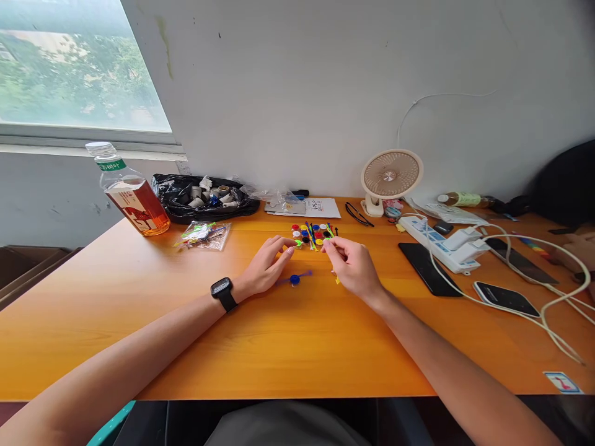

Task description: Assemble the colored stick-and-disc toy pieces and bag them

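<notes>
My left hand (pixel 267 263), with a black watch on the wrist, rests on the table with its fingers stretched forward. Its fingertips are beside a small bright green plastic piece (pixel 298 245). My right hand (pixel 354 267) is closed in a pinch; what lies between its fingertips is hidden. A yellow bit (pixel 337 280) shows just under that hand. Between the hands lies a blue disc (pixel 294 280) with a thin blue-purple strip across it. Beyond the fingertips are several small round discs (pixel 296 234) in red, white, blue, black and yellow, with thin coloured sticks (pixel 312 232) lying over them.
At left stand a tea bottle (pixel 134 201), a black plastic bag (pixel 174 198) of grey pieces and a clear packet (pixel 204 235). A clip fan (pixel 392 176) stands at the back. Right are a power strip (pixel 432 241), looping white cables (pixel 504 235) and a black phone (pixel 427 267).
</notes>
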A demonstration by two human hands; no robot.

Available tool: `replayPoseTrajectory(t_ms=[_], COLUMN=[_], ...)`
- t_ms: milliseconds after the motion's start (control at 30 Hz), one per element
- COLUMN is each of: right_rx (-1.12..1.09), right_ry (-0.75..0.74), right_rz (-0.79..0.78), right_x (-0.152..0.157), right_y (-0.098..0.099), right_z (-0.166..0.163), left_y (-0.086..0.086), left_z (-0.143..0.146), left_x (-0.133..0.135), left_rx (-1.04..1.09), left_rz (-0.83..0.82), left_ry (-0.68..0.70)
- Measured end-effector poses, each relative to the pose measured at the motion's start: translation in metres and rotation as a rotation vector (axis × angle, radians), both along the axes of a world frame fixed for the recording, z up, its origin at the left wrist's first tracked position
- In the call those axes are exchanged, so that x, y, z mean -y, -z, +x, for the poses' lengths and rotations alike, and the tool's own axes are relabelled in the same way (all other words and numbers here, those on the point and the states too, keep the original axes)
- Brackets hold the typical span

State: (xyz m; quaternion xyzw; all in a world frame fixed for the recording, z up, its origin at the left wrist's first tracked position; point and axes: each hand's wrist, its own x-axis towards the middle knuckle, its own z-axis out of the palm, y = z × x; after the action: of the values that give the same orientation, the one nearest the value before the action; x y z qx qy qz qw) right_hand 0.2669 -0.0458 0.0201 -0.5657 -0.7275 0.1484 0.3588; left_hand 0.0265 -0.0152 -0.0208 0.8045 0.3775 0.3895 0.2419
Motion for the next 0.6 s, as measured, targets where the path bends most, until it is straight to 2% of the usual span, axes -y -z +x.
replayPoseTrajectory(t_ms=[67,200,300,433,600], right_rx=[0.091,0.393,0.611,0.708,0.712], right_ry=[0.053,0.272,0.366,0.359,0.261], right_rz=[0.046,0.133,0.047,-0.138,-0.248], right_x=[-0.003,-0.011,-0.017,-0.02,-0.014], right_y=[-0.006,-0.016,-0.014,-0.004,0.0], right_z=[0.005,0.021,0.031,0.036,0.033], left_y=[0.0,-0.002,-0.002,0.0,0.0], left_z=[0.0,0.0,0.0,0.0,0.0], left_x=[0.0,0.002,0.002,0.001,0.0], left_rx=[-0.006,-0.015,-0.016,-0.012,-0.018], left_rz=[-0.005,-0.015,-0.016,-0.011,-0.015], left_ry=[0.008,0.021,0.031,0.032,0.037])
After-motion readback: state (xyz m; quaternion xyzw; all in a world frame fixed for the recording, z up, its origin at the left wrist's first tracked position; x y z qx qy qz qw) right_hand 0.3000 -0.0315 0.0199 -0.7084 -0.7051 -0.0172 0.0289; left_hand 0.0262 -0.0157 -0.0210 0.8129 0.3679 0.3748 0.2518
